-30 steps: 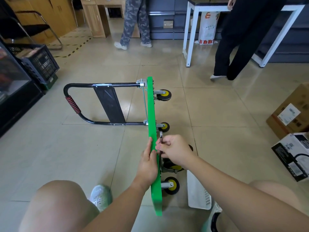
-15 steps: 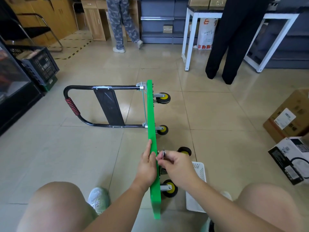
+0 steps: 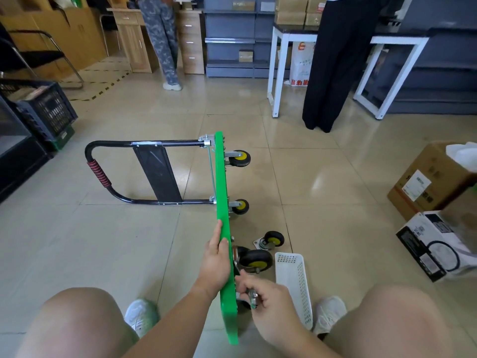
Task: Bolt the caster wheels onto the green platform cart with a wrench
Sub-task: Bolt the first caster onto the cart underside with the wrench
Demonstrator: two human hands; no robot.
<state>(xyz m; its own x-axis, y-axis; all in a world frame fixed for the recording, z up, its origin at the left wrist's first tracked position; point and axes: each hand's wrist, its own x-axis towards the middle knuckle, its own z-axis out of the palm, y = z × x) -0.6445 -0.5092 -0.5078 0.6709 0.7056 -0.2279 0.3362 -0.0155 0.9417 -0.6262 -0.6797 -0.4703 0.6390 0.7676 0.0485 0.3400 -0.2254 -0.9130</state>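
Tipped on its long edge on the tiled floor (image 3: 103, 254): the cart (image 3: 222, 192), green deck running away into the room, wheel side facing right, black handle (image 3: 108, 148) lying out flat to the left. Both grips at the near half of the deck: left grip (image 3: 215, 262) against its left face, right grip (image 3: 268, 303) just beside its right face, close to the near end.

Well apart on the right, a brown carton (image 3: 426, 182) with a white shipping label, print too small to read. Nearer, a black-and-white box (image 3: 433, 244) with a cable drawn on it, text unreadable. Far back under a white table (image 3: 277, 73), a white bag (image 3: 300, 63) with red characters, not legible. At left, a dark crate (image 3: 44, 109). Just right of the right grip, a white perforated basket (image 3: 294, 280) on the floor.

Left forearm reaching forward, wrist straight, fingers stretched flat along the deck, thumb resting on its top edge, nothing clasped. Right forearm coming in from the lower right, knuckles up, fingers curled tight round the wrench (image 3: 252, 298).

At the far end, two yellow-hubbed wheels fixed to the deck: far caster (image 3: 238, 158) and second caster (image 3: 240, 206). Just beyond the right grip, a big caster (image 3: 254, 259) against the deck. Beside the basket's far end, a loose caster (image 3: 271, 240) lying on the floor, plate showing.

Of the wrench, only a short shiny end outside the fist, near the deck's underside. Cannot tell whether it sits on a bolt.
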